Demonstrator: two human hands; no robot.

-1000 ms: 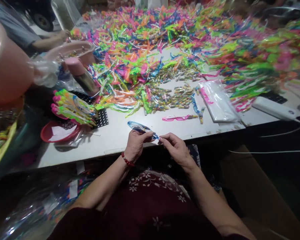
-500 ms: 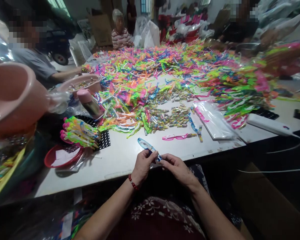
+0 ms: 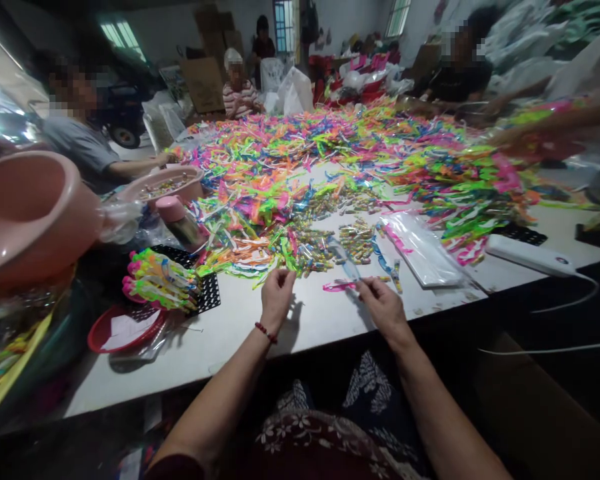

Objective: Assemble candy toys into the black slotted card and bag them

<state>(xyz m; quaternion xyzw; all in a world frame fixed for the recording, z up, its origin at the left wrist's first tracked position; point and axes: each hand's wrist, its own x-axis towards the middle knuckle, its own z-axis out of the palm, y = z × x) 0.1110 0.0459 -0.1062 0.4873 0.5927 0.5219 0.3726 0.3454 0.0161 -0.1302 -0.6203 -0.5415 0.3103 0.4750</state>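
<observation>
My right hand [image 3: 384,310] is closed on one end of a light blue see-through plastic strip [image 3: 349,265], which points up and left, smeared by motion. Beneath that strip, a pink plastic piece [image 3: 333,287] lies on the white table. My left hand [image 3: 279,303], with a red bead bracelet at the wrist, has its fingers pinched together at the near edge of the colourful plastic pieces [image 3: 250,257]. Whatever sits between those fingers, if anything, cannot be made out. Small patterned sticks [image 3: 357,240] lie in a heap beyond the right hand.
Clear plastic bags [image 3: 423,257] lie right of the hands, near a white corded device [image 3: 527,255]. To the left are a red basket [image 3: 97,340], bundled pieces [image 3: 163,283], a pink-lidded bottle [image 3: 177,217] and a large pink tub [image 3: 65,220]. Co-workers sit around the table.
My hands have come apart. The right has moved right and forward with the light blue strip; the left has let go of it and moved forward towards the pile.
</observation>
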